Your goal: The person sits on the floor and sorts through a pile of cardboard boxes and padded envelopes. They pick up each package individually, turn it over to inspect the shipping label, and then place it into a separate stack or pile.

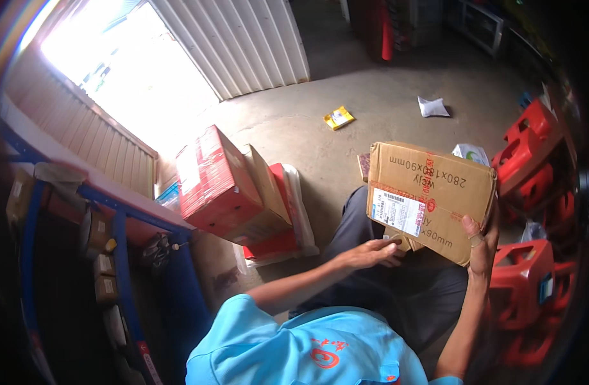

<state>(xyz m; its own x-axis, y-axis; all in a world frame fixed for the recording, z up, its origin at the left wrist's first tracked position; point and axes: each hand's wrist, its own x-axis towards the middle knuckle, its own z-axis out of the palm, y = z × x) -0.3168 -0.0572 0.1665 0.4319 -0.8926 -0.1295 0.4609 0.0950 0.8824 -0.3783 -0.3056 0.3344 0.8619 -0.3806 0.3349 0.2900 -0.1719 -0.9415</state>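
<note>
Box, brown cardboard, held up over the person's lap, right of centre. Long axis runs left-right, dipping slightly toward the right; broad face with white label tilted toward the camera, print on it reads upside down. Near bottom edge sits just above the dark trousers.

Right hand grips the box's lower right corner, thumb on the front face, fingers wrapped behind. Closed on it. Left hand at the lower left edge, under the label, fingers curled at a loose flap; touching, grip unclear, cannot tell how tight.

Edges and room: red stools stacked just beside the box on the right, tight there. Left of the lap, a red box leans on a brown box and a flat red-white pack, near but apart from the held box. Blue rack far left, well apart. Ahead, bare concrete floor with 1 yellow packet and 1 white bag, both well apart; most open room is forward.
</note>
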